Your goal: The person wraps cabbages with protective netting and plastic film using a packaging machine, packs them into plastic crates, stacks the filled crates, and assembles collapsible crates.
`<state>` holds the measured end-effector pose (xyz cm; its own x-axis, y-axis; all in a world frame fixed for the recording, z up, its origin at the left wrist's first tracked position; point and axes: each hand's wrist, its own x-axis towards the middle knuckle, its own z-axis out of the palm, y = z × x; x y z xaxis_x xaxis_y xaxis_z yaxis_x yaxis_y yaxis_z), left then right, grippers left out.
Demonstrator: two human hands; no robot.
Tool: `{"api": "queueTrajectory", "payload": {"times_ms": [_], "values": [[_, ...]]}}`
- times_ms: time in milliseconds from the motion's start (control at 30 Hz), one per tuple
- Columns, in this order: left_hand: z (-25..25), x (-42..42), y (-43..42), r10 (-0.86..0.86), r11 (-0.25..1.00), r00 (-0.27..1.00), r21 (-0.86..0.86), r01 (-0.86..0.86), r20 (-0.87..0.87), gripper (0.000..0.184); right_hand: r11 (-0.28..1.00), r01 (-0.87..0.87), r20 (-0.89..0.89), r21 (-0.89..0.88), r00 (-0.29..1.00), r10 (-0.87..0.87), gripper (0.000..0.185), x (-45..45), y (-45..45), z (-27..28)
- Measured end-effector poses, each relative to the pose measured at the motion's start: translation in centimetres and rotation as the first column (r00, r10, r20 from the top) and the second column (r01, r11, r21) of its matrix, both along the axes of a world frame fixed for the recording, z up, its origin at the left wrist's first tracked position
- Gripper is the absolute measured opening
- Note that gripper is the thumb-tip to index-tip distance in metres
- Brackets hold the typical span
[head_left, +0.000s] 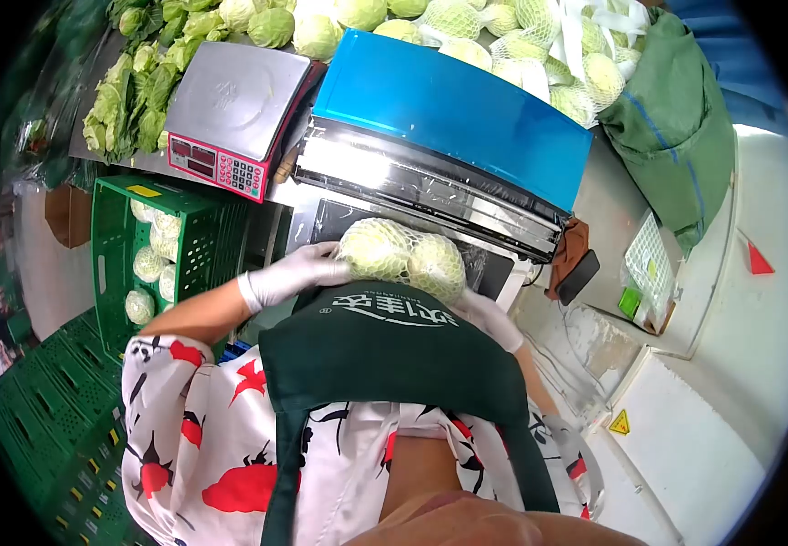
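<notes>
Two pale green cabbages [374,248] in white mesh netting sit side by side close to my apron, over the dark bed of a wrapping machine. My left hand [296,274], in a white glove, presses its fingers against the left side of the netted cabbages. On the opposite side is my right hand [494,320], also gloved, held against the right cabbage [437,267]. Its fingers are partly hidden by the apron and the cabbage. The lower edge of the netted pair is covered by the apron.
Beyond the cabbages stands the wrapping machine's blue cover [453,114]. A pink-edged scale [235,96] is left of it. Netted cabbages fill a green crate [198,227] at left. More cabbages [317,36] and loose leaves line the back. A green sack [671,127] stands right.
</notes>
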<state>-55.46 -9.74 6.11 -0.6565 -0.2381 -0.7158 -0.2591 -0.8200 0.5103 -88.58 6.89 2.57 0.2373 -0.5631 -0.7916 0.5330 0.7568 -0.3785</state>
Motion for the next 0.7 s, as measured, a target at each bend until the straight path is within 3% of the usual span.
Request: {"api": "queueTrajectory", "payload": {"times_ms": [33,67,100,133,167,200,267,300,367,400,467,500,533,567,600,633,700], "values": [[-4.2,1.8,2.3,0.019,0.936,1.0,-0.353,-0.018,-0.001,0.06,0.988,-0.141,-0.319,-0.056,0.941,0.116,0.049,1.0,0.9,0.2],[0.2,1.5,1.5,-0.157,0.553,0.87,-0.688,0.47,0.468,0.055,0.956,-0.287,-0.608,-0.066,0.771,0.19,0.043,1.5,1.8,0.2],[-1.3,2.5,1.7,-0.091,0.189,0.896,-0.875,0.445,0.435,0.053,0.905,-0.386,-0.814,-0.179,0.575,0.084,0.035,1.6,2.9,-1.0],[-2.7,3.5,2.0,-0.047,-0.209,0.924,-0.908,0.363,0.38,0.051,0.827,-0.504,-0.935,-0.249,0.347,-0.07,0.028,1.7,4.3,-3.0],[-2.6,3.5,1.6,-0.047,0.042,0.95,-0.949,0.312,0.31,0.05,0.73,-0.627,-0.959,-0.271,0.112,-0.26,0.021,1.8,4.9,-4.1],[-2.1,3.0,1.1,-0.022,0.29,0.971,-0.928,0.233,0.237,0.049,0.834,-0.452,-0.932,-0.316,0.312,-0.184,0.019,2.1,3.9,-2.9],[1.2,1.1,0.1,0.124,0.715,0.984,-0.7,0.0,0.126,0.045,0.97,-0.067,-0.723,-0.234,0.679,-0.127,0.021,2.5,1.9,0.0],[1.7,1.1,-0.7,0.172,0.773,0.985,-0.623,-0.117,0.029,0.044,0.948,-0.03,-0.71,-0.318,0.67,-0.217,0.026,2.3,1.4,0.3],[0.9,2.3,-2.0,0.219,0.855,0.966,-0.45,-0.259,-0.138,0.044,0.937,0.221,-0.53,-0.272,0.778,-0.338,0.029,1.0,1.1,0.9],[0.2,2.4,-1.3,0.266,0.885,0.955,-0.359,-0.296,-0.129,0.041,0.915,0.338,-0.434,-0.221,0.806,-0.402,0.03,0.7,1.1,1.3],[-1.2,3.0,0.5,0.29,0.936,0.954,-0.187,-0.298,-0.068,0.037,0.972,0.228,-0.475,-0.047,0.851,-0.223,0.031,0.9,2.1,1.0],[-5.1,4.2,3.3,0.305,0.932,0.95,-0.184,-0.313,-0.073,0.034,0.983,0.165,-0.484,0.079,0.869,-0.107,0.03,0.7,3.8,-1.0],[-9.6,6.6,5.4,0.114,0.961,0.993,-0.259,-0.099,0.04,0.032,0.974,0.101,-0.478,0.203,0.878,0.009,0.03,0.8,5.8,-3.4],[-10.2,6.5,6.4,-0.036,0.976,0.986,-0.205,0.069,0.161,0.028,0.95,-0.305,-0.695,-0.068,0.697,0.174,0.027,1.8,8.1,-7.5],[-10.7,5.9,7.0,-0.188,0.964,0.945,-0.135,0.229,0.267,0.024,0.759,-0.624,-0.926,-0.187,0.37,0.075,0.025,2.7,10.4,-11.7],[-11.5,4.7,7.5,-0.135,0.969,0.967,-0.177,0.175,0.216,0.024,0.671,-0.703,-0.953,-0.236,0.303,-0.017,0.024,4.0,10.8,-13.6],[-12.9,2.6,8.7,-0.027,0.965,0.994,-0.255,0.054,0.108,0.024,0.804,-0.514,-0.77,-0.298,0.627,0.116,0.021,6.8,8.3,-13.8]]}}
